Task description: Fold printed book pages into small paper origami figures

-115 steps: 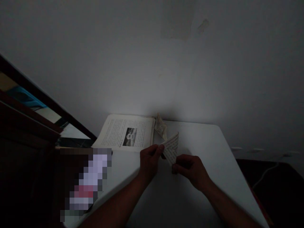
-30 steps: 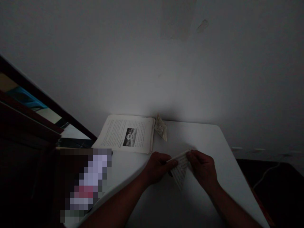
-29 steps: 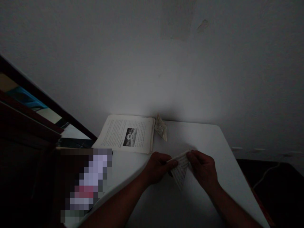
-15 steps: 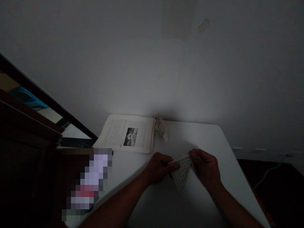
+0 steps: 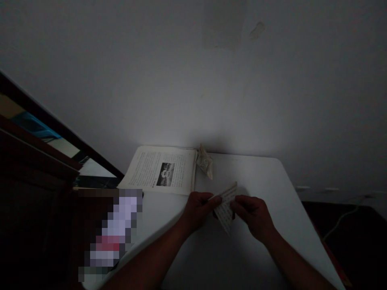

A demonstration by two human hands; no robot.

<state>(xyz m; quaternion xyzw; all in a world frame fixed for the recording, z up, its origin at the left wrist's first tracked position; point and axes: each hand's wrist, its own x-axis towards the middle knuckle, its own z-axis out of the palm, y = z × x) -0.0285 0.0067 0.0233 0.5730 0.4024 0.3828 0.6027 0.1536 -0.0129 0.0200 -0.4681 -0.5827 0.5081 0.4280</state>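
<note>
Both my hands hold a folded piece of printed paper (image 5: 226, 204), triangular in outline, just above the white table (image 5: 272, 189). My left hand (image 5: 198, 209) pinches its left corner with thumb and fingers closed. My right hand (image 5: 253, 213) pinches the paper's right side, fingers closed on it. The paper's lower point hangs down between the two hands. The room is dim.
An open book (image 5: 161, 171) with a photo on its page lies at the table's far left. A small folded paper shape (image 5: 204, 162) stands beside it near the wall. Dark wooden furniture (image 5: 36, 161) rises on the left. A blurred-out object (image 5: 113, 231) sits at the table's left edge.
The paper was held up high at first, then lowered near the table. In the last half second my right hand slid leftward along the paper and the paper tilted up at its right corner.
</note>
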